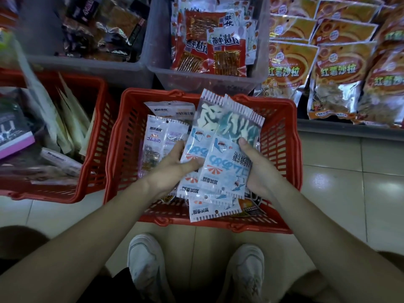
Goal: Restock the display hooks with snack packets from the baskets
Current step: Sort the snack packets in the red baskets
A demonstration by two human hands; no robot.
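While both hands work over the red basket (282, 136), the head view shows them closed from either side on a fanned stack of blue-and-white packets (215, 162): the left hand (172, 165) grips the stack's left edge with its thumb across the front, and the right hand (254, 167) clasps the right edge with its fingers curled behind. The stack lies directly between the hands, its long axis running away from the person, with the clear gummy ends far and the printed ends near. Neither hand is nearer; they share it evenly. More loose packets (156, 141) lie in the basket just left of the left hand, and another sits below the held stack. No display hooks can be seen in this view; hanging orange bags (341, 77) show far and to the right of the right hand, so the hooks probably lie up and ahead. I judge the next move a lift of the stack out of the basket, keeping the far ends forward toward the display.
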